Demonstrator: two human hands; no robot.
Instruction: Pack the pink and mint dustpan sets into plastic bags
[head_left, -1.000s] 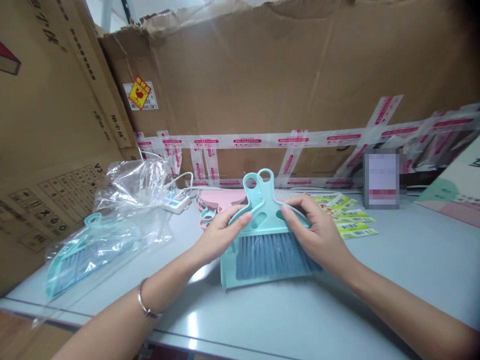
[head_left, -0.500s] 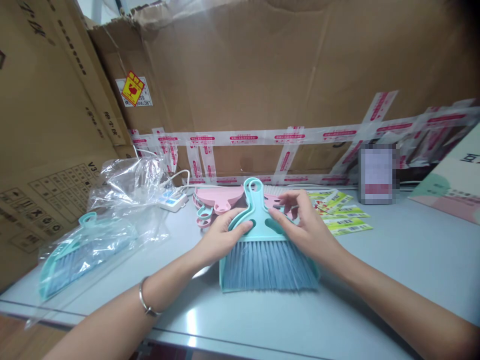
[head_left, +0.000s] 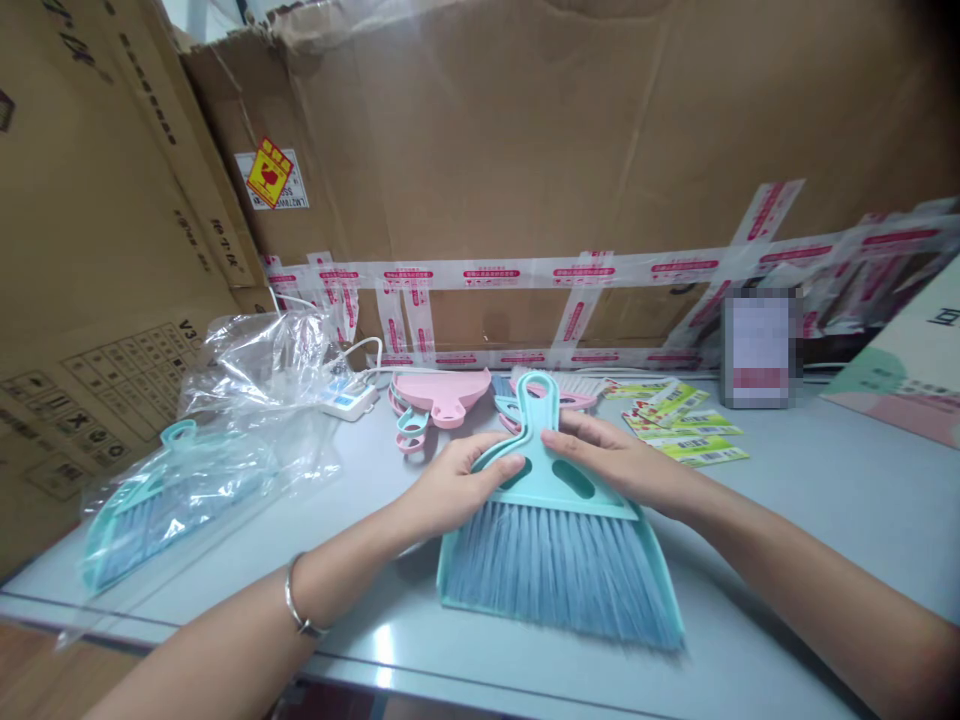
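Brush (head_left: 556,545) and dustpan (head_left: 448,575) shifted down to lower centre of frame; left-hand grip (head_left: 457,485) and right-hand grip (head_left: 622,460) clasping pair. Probably light, stiff plastic; bristles (head_left: 589,585) flexible; best held at neck (head_left: 535,430).

We see a mint-green brush (head_left: 553,505) just below and right of the frame's center, its handle loop upward, its blue-gray bristles fanning toward the lower edge. Behind it sits a matching mint-green dustpan (head_left: 448,574), its rim showing to the left and right. Their handles nearly overlap, though we can't quite tell how snugly they fit.
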